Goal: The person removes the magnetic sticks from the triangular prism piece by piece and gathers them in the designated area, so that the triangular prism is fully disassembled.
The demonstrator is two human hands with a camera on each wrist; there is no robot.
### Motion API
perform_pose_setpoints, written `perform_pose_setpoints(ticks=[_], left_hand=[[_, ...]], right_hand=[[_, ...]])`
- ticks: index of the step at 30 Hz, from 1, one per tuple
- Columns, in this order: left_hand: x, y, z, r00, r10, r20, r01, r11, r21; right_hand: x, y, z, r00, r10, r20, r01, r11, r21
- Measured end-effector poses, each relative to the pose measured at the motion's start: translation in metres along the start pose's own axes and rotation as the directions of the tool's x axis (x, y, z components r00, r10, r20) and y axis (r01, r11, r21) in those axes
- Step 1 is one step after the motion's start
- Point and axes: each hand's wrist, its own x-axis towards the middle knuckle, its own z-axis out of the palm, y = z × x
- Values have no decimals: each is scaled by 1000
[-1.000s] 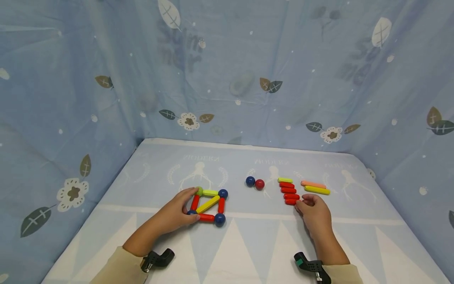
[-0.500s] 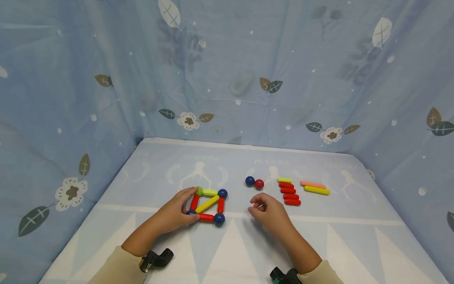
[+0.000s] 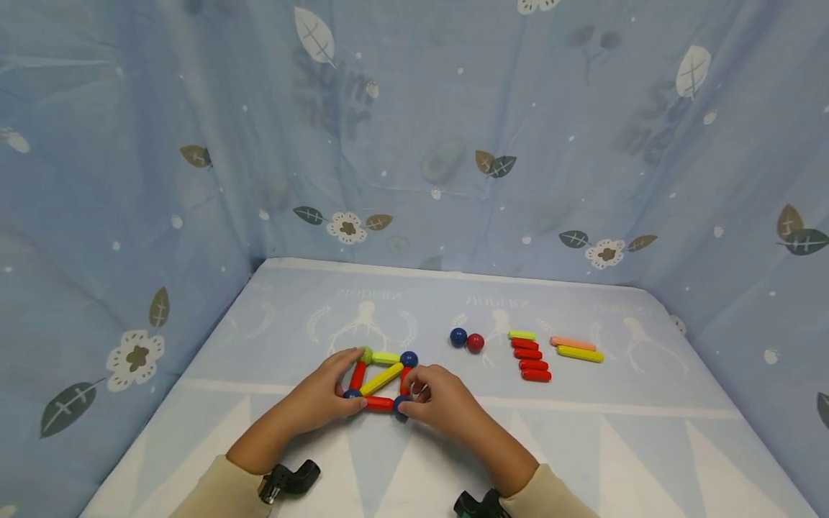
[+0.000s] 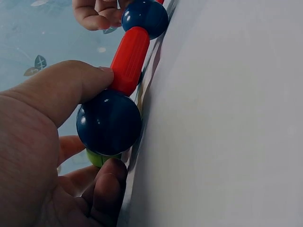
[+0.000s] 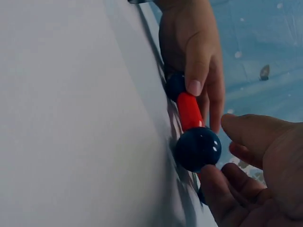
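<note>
Six balls (image 3: 458,337) and twelve rods (image 3: 524,344) were on the desk (image 3: 648,460). Four were blue balls (image 3: 409,359), one was a red ball (image 3: 476,343) and one a green ball (image 3: 367,355). Seven were red rods (image 3: 535,375), two were lime rods (image 3: 522,335), two were yellow rods (image 3: 580,354) and one was an orange rod (image 3: 573,344). One frame (image 3: 380,404) took up three blue balls, the green ball, three red rods, one lime and one yellow. One blue ball, the red ball, four red rods, one lime, one yellow and the orange rod lay loose.
</note>
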Motion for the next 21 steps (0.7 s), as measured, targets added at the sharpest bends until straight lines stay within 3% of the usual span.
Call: perform_pose_setpoints(ticks=[7, 14, 21], left_hand=[[0, 0, 1, 1000, 3, 9, -3, 1000, 3], [0, -1, -1, 1000, 15, 0, -15, 1000, -5], [0, 1, 0, 1000, 6, -3, -6, 1000, -8]], right_hand=[[2, -1, 13, 998, 39, 49, -35, 997, -76], [2, -10, 22, 998, 57, 32, -48, 973, -225], [0, -14, 25, 998, 62, 2, -59, 968, -245]])
